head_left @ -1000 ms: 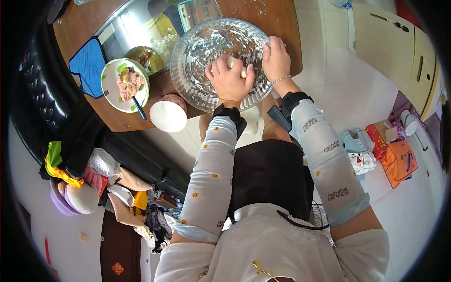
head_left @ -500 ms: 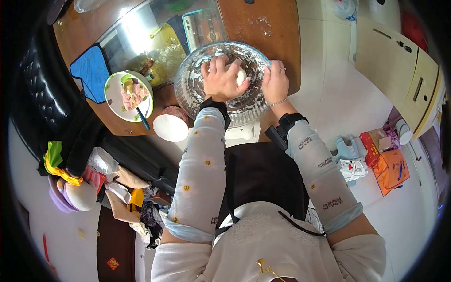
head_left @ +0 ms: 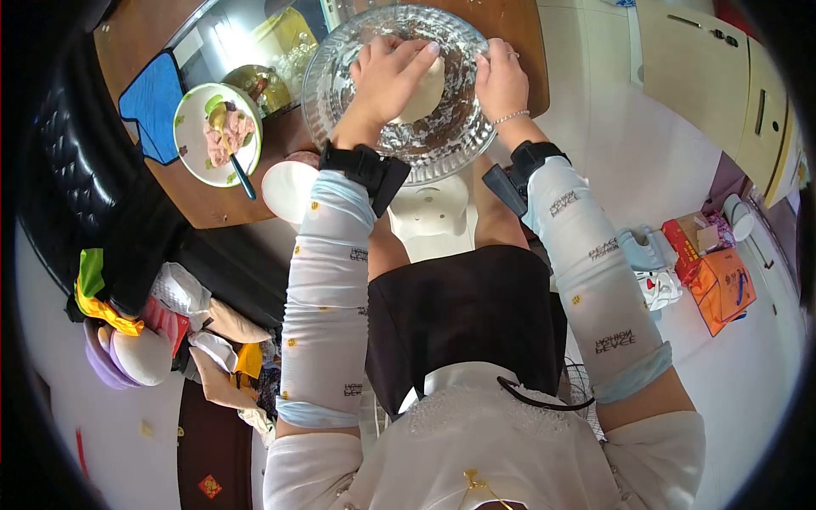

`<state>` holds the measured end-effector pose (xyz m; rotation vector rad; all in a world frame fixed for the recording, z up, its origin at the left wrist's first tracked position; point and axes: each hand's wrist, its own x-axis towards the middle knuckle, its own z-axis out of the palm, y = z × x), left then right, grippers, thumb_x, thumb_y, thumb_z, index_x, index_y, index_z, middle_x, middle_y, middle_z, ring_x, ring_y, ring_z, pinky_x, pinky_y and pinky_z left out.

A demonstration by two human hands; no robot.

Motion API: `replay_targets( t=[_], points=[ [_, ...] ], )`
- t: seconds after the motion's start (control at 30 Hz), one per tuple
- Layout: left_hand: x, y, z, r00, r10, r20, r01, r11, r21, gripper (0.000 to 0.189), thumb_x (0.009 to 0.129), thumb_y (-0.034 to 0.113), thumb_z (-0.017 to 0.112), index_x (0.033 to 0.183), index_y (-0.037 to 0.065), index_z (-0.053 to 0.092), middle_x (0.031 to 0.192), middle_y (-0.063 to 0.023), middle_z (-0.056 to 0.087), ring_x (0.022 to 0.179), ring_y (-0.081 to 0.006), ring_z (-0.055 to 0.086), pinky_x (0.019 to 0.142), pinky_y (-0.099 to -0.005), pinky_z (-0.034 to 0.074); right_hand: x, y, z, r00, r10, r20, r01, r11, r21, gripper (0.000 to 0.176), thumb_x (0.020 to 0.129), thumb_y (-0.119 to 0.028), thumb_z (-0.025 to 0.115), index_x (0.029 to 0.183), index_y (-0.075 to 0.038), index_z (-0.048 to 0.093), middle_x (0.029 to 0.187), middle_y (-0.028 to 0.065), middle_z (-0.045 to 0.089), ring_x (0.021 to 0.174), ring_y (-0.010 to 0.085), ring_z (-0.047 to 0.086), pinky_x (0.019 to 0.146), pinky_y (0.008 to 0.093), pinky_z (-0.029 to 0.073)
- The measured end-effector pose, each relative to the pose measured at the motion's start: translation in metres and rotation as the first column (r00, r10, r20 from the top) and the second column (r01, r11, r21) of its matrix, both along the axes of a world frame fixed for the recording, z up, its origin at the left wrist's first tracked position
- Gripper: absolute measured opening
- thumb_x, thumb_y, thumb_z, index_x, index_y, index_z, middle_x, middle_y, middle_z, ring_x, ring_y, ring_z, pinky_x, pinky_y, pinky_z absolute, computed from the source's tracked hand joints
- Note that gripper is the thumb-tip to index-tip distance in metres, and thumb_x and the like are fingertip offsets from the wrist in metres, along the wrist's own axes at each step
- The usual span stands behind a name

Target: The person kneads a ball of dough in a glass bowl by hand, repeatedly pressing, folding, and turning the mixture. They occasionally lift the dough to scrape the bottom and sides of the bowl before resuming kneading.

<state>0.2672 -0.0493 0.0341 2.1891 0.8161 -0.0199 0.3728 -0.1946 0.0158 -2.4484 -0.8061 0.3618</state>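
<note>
We see pale, rounded dough [head_left: 423,97] inside the clear, ribbed glass bowl [head_left: 320,88] — visible part slanting far-right to near-left, full axis hidden. Left hand [head_left: 384,83] over it, grip unclear — right hand [head_left: 503,83] clasping the bowl's edge.

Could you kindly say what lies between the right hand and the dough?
The head view shows only the smeared glass bowl between the right hand and the dough.

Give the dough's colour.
The dough is creamy white; it shows best in the head view, partly covered by the left hand.
</note>
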Motion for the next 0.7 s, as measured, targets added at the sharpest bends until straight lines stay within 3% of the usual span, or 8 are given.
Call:
replay_targets(
  t=[0.07,0.2,0.33,0.43,0.5,0.53,0.6,0.7],
  points=[
    [0.008,0.002,0.008,0.989,-0.150,-0.003,0.149,0.987,-0.064,0.046,0.083,0.054,0.046,0.107,0.019,0.064,0.113,-0.0131,0.052,0.110,-0.0295,0.043,0.095,-0.0469,0.028,0.001,0.000,-0.002,1.000,-0.017,-0.018,0.016,0.999,-0.028,0.019,0.083,-0.016,0.054,0.096,-0.007,0.045,0.101,0.0159,0.055,0.085,0.0396,0.057,0.069,0.0479,0.048],
    [0.022,-0.002,0.027,0.945,-0.292,-0.148,0.316,0.930,0.185,0.041,0.080,0.049,0.055,0.087,0.011,0.069,0.090,-0.0113,0.060,0.090,-0.0301,0.056,0.080,-0.0396,0.045,0.003,-0.001,-0.007,1.000,0.004,0.008,-0.003,1.000,-0.023,0.020,0.083,-0.017,0.055,0.097,-0.007,0.045,0.104,0.0166,0.056,0.086,0.0399,0.057,0.071,0.0482,0.048],
    [0.003,-0.014,0.050,0.975,-0.133,-0.181,0.191,0.915,0.356,0.044,0.075,0.045,0.062,0.060,0.004,0.063,0.077,-0.0111,0.059,0.075,-0.0306,0.059,0.064,-0.0409,0.048,0.004,-0.002,-0.009,1.000,0.001,0.023,0.000,1.000,-0.017,0.020,0.083,-0.017,0.055,0.097,-0.007,0.045,0.104,0.0166,0.056,0.088,0.0399,0.057,0.072,0.0489,0.047],
    [-0.015,-0.034,0.053,0.935,-0.022,-0.353,0.180,0.889,0.421,0.022,0.076,0.025,0.061,0.088,0.006,0.062,0.088,-0.0112,0.059,0.088,-0.0313,0.057,0.079,-0.0405,0.044,0.004,-0.002,-0.008,1.000,-0.006,0.013,0.006,1.000,-0.019,0.020,0.083,-0.017,0.055,0.097,-0.007,0.045,0.102,0.0163,0.056,0.089,0.0399,0.056,0.072,0.0492,0.047],
    [-0.027,-0.044,0.050,0.929,0.076,-0.363,0.065,0.930,0.361,0.039,0.079,0.011,0.055,0.117,0.011,0.050,0.109,-0.0160,0.053,0.106,-0.0334,0.048,0.098,-0.0434,0.032,0.003,-0.002,-0.011,1.000,-0.013,0.025,0.013,1.000,0.014,0.020,0.083,-0.016,0.054,0.097,-0.004,0.047,0.094,0.0163,0.058,0.087,0.0377,0.056,0.071,0.0454,0.046],
    [-0.035,-0.047,0.044,0.929,0.075,-0.362,0.067,0.929,0.363,0.039,0.079,0.011,0.055,0.117,0.011,0.050,0.109,-0.0160,0.053,0.106,-0.0334,0.048,0.098,-0.0434,0.032,0.004,-0.001,-0.010,1.000,-0.016,0.026,0.015,1.000,0.017,0.020,0.083,-0.016,0.054,0.097,-0.004,0.047,0.094,0.0163,0.058,0.087,0.0377,0.056,0.071,0.0454,0.046],
    [-0.049,-0.052,0.034,0.994,-0.008,0.109,-0.039,0.905,0.423,0.039,0.081,0.021,0.056,0.119,0.013,0.051,0.112,-0.0181,0.050,0.113,-0.0354,0.043,0.101,-0.0474,0.027,0.003,-0.002,-0.008,1.000,-0.013,0.019,0.013,1.000,-0.019,0.019,0.083,-0.016,0.054,0.096,-0.004,0.048,0.094,0.0160,0.058,0.087,0.0374,0.056,0.071,0.0449,0.046],
    [-0.057,-0.049,0.026,0.997,0.023,0.076,-0.049,0.931,0.360,0.045,0.079,0.036,0.057,0.120,0.017,0.054,0.119,-0.0170,0.049,0.121,-0.0354,0.037,0.104,-0.0520,0.019,0.003,-0.002,-0.005,1.000,-0.003,-0.022,0.002,1.000,-0.026,0.019,0.084,-0.017,0.054,0.097,-0.006,0.045,0.100,0.0161,0.055,0.087,0.0398,0.056,0.070,0.0478,0.047]
  ],
)
